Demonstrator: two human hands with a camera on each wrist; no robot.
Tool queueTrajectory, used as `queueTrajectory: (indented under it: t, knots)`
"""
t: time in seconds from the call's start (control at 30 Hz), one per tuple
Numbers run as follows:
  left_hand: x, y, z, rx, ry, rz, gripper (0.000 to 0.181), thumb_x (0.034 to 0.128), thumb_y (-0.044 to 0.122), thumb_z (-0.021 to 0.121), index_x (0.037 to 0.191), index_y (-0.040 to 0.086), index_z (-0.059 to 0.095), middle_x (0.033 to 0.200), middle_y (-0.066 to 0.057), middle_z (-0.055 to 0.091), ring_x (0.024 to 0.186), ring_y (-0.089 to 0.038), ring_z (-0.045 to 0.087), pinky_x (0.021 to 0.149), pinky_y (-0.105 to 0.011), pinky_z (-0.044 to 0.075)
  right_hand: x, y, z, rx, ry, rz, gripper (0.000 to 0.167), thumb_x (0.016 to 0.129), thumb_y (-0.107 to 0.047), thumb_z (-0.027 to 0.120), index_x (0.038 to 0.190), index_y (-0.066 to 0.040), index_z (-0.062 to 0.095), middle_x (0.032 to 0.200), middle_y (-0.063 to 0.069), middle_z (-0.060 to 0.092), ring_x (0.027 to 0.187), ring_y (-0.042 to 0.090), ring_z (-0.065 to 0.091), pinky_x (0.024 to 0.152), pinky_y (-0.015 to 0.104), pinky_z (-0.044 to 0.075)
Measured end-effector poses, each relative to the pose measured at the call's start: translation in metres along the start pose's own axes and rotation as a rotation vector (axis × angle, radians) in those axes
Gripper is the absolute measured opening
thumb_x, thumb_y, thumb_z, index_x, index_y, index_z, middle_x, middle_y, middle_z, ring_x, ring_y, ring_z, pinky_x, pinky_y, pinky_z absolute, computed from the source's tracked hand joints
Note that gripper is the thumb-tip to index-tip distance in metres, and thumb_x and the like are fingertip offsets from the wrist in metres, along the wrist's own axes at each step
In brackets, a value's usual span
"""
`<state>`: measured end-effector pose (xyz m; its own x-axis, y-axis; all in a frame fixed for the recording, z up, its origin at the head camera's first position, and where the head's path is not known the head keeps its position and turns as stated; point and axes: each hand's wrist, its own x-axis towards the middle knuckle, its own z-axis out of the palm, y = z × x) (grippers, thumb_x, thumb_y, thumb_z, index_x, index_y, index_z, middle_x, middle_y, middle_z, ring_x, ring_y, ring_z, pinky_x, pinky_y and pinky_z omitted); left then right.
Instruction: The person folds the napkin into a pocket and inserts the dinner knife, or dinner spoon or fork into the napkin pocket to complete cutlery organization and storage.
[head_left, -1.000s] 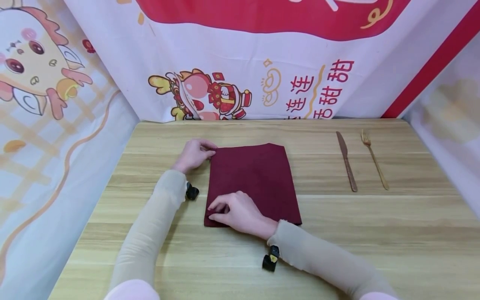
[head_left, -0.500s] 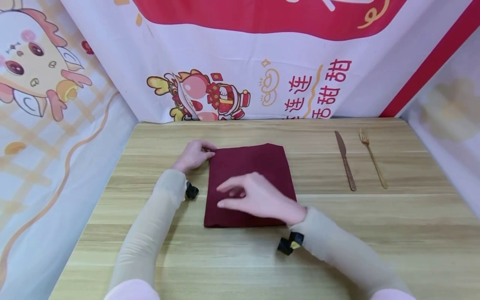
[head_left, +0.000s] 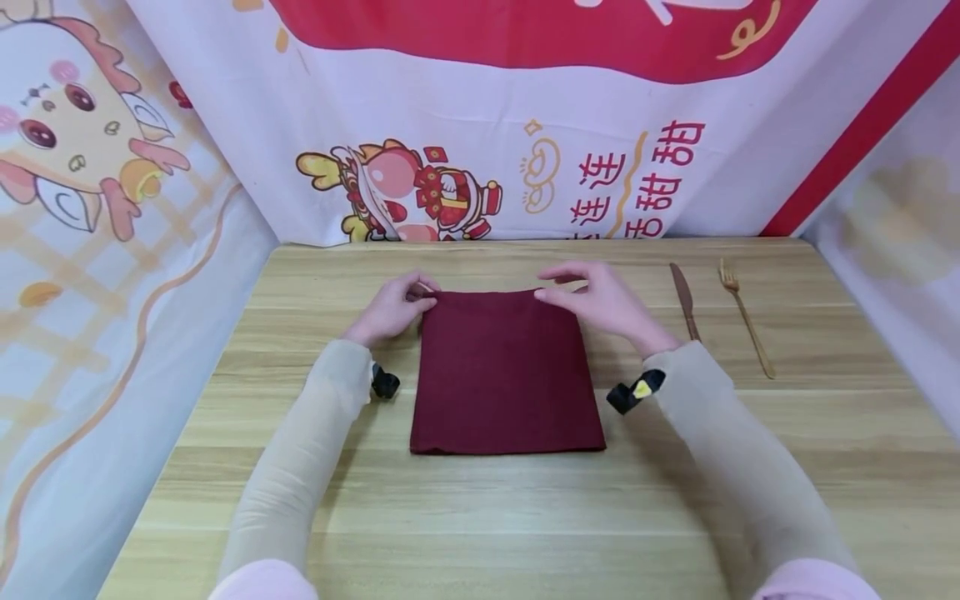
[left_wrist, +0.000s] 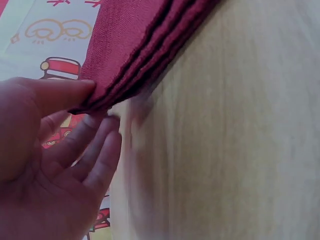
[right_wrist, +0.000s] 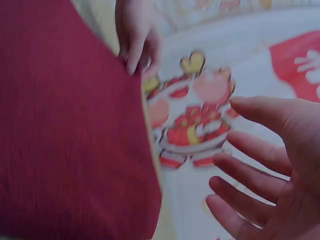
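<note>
A dark red cloth napkin (head_left: pixel 506 375), folded into a rough square, lies on the wooden table. At its far left corner my left hand (head_left: pixel 390 307) pinches the edge. Seen from the left wrist, the thumb is on top, fingers are below, and several stacked layers of the napkin (left_wrist: pixel 125 45) show along the side. My right hand (head_left: pixel 603 302) hovers by the far right corner. In the right wrist view that hand (right_wrist: pixel 265 170) has its fingers spread and relaxed, apart from the cloth, with nothing held.
A brown table knife (head_left: pixel 685 300) lies right of the napkin, its handle end partly hidden by the right sleeve. Beyond it is a gold fork (head_left: pixel 742 312). A printed cloth backdrop (head_left: pixel 480 108) rises at the back edge of the table (head_left: pixel 480 533).
My right hand has left the near left corner, crossed over the napkin and reached the far right corner. My left hand has kept its place at the far left corner.
</note>
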<state>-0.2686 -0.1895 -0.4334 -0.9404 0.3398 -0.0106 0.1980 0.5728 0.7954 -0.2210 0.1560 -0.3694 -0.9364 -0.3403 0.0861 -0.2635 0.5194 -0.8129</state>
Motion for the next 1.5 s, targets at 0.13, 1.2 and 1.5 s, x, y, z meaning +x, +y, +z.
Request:
queueTrajectory:
  t: [0.13, 1.2, 1.5]
  knots:
    - [-0.002, -0.001, -0.001, -0.055, 0.027, 0.027, 0.021, 0.1055, 0.019, 0.059, 0.121, 0.007, 0.066, 0.116, -0.012, 0.066, 0.102, -0.027, 0.063, 0.089, -0.041, 0.051, 0.018, 0.028, -0.001, -0.032, -0.008, 0.023, 0.041, 0.097, -0.028, 0.073, 0.132, -0.008, 0.068, 0.138, 0.009, 0.061, 0.130, 0.029, 0.052, 0.101, 0.046, 0.048]
    - [-0.002, 0.017, 0.008, -0.053, -0.008, 0.077, 0.021, 0.1000, 0.027, 0.069, 0.115, 0.015, 0.079, 0.115, 0.001, 0.073, 0.105, -0.014, 0.061, 0.096, -0.035, 0.044, 0.014, 0.083, -0.020, -0.335, -0.094, 0.047, 0.065, 0.085, -0.050, 0.081, 0.056, -0.013, 0.037, 0.056, -0.005, 0.027, 0.055, 0.017, 0.030, 0.058, 0.033, 0.031]
    - [0.007, 0.024, 0.022, -0.031, -0.043, 0.088, 0.020, 0.0998, 0.025, 0.069, 0.114, 0.014, 0.079, 0.111, 0.002, 0.073, 0.097, -0.016, 0.059, 0.086, -0.034, 0.046, 0.006, 0.081, -0.038, -0.372, -0.124, 0.131, 0.064, 0.083, -0.055, 0.081, 0.059, -0.015, 0.038, 0.056, -0.006, 0.026, 0.053, 0.014, 0.025, 0.054, 0.032, 0.028]
